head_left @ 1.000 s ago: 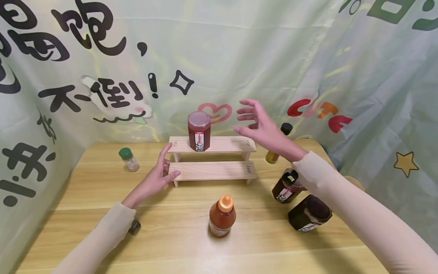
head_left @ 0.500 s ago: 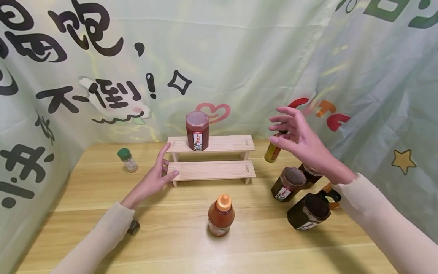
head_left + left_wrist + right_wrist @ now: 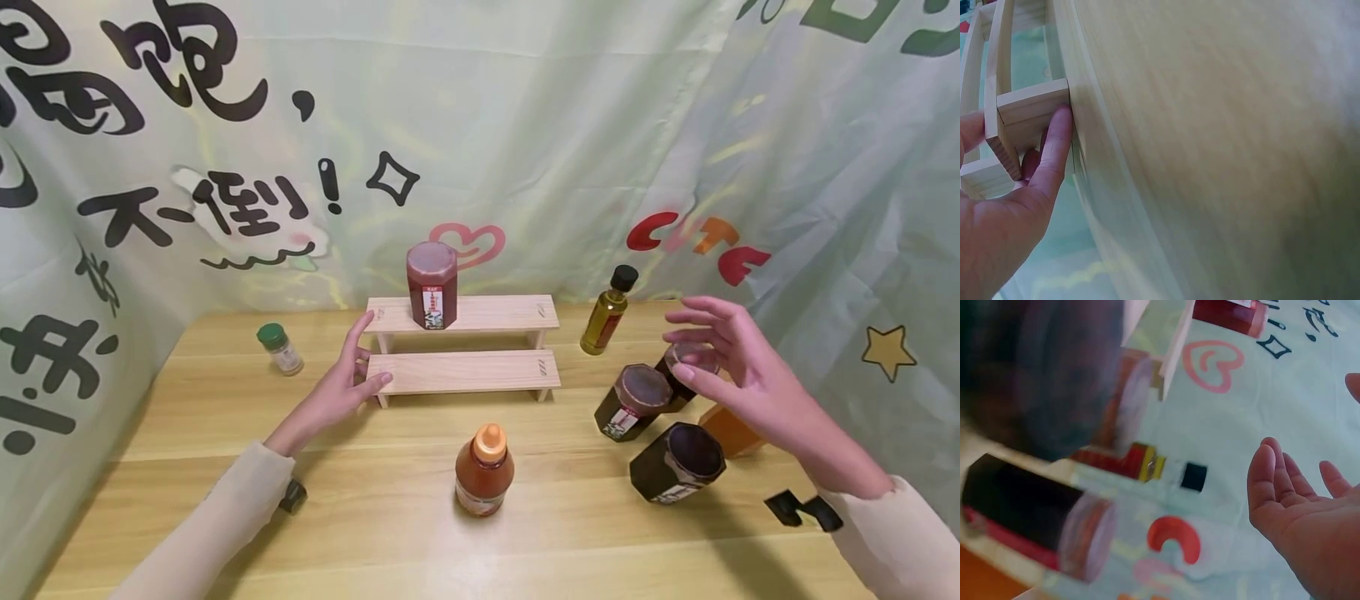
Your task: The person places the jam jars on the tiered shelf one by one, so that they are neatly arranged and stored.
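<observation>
A person's left hand (image 3: 341,387) grips the left end of a pale wooden 2-step rack (image 3: 461,372), the thumb on the lower step and the fingers around its end. The right hand (image 3: 750,383) is half open with loosely bent fingers and has hold of nothing; the head view shows it over a dark hexagonal jar with a clear lid (image 3: 675,387), while in the right wrist view its fingers are apart from every container shown. This jar stands on the right of the wooden tabletop (image 3: 375,546), behind 2 similar dark jars, the middle jar (image 3: 630,404) and the front jar (image 3: 675,465), whose pale labels carry print too small to read. An orange object (image 3: 727,429), partly hidden by the right hand, sits just beside them. On the rack's upper step stands a reddish-brown hexagonal jar (image 3: 432,283) with a red-and-white label bearing small, illegible characters. A slim bottle of yellow oil with a black cap (image 3: 603,321) stands right of the rack, an orange-capped bottle of red-brown sauce (image 3: 484,475) in front of it, and a small green-lidded shaker (image 3: 281,350) to its left. The pale green fabric backdrop (image 3: 480,108) reads "CUTE" in red, pink and orange letters and "不倒!" in black, with the large character "饱" above; a pink heart and an outlined 4-pointed star are printed nearby.
</observation>
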Motion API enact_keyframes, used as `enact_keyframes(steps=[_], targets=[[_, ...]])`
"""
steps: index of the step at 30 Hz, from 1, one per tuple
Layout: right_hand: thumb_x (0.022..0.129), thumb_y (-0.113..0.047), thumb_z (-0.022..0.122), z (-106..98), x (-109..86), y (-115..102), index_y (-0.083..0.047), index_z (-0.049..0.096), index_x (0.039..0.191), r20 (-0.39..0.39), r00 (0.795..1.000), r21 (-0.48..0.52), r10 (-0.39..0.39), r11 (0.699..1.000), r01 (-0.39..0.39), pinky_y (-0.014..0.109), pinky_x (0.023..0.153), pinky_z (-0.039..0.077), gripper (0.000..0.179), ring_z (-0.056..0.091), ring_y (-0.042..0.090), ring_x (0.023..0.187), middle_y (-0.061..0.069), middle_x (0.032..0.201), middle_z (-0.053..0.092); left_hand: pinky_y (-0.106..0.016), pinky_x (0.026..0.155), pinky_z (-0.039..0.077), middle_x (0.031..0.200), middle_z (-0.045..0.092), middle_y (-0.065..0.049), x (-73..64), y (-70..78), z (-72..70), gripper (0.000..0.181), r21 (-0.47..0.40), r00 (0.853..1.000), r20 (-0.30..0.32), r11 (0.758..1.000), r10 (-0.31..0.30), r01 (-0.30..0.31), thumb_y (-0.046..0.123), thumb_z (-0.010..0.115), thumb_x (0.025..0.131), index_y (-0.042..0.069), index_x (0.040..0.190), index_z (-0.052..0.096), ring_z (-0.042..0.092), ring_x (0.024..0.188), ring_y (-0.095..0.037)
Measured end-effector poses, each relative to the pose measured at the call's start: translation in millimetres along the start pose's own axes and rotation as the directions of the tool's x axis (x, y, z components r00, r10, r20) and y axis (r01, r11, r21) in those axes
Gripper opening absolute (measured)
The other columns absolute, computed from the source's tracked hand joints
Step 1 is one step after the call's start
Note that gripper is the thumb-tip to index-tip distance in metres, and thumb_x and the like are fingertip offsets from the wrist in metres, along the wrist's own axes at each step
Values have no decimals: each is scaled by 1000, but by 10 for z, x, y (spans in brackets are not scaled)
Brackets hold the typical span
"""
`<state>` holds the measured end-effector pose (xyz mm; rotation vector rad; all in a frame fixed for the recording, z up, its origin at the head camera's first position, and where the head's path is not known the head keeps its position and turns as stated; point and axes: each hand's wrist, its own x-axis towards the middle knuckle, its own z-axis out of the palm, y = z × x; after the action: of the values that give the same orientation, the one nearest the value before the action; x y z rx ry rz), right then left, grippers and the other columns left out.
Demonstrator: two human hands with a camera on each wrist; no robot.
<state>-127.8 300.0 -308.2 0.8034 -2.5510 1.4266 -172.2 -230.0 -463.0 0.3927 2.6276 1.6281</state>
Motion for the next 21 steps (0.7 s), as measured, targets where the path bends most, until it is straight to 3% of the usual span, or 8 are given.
enact_keyframes(steps=[4,10,14,21], targets=[[97,19,65,-45,-228,103,-7,37,164,-8,1000,2,-4,1000,4,16,101,51,78,61,17,130,10,152,56,-42,71,62,129,47,-29,-3,-14,4,105,-13,1000,2,1000,4,-4,10,74,105,37,176,2,57,99,-35],[92,28,61,-63,-542,269,6,34,162,21,999,112,-41,993,39,18,106,50,79,55,19,137,17,155,53,-44,71,65,132,45,-31,-12,-14,10,104,-35,1000,9,999,-8,8,8,73,106,38,176,2,59,100,-37],[87,29,66,-22,-721,358,9,35,161,41,998,65,-44,997,42,17,108,47,83,53,17,140,17,156,52,-45,72,65,133,45,-31,-22,-3,9,105,-37,1000,5,999,-14,14,8,73,106,39,175,2,59,102,-38],[78,23,81,74,-943,510,2,35,164,77,996,-4,-47,999,48,16,110,44,100,49,13,146,14,160,49,-47,74,63,135,45,-33,3,-16,7,106,-22,1000,0,1000,7,-7,6,73,105,31,176,-1,59,105,-38]])
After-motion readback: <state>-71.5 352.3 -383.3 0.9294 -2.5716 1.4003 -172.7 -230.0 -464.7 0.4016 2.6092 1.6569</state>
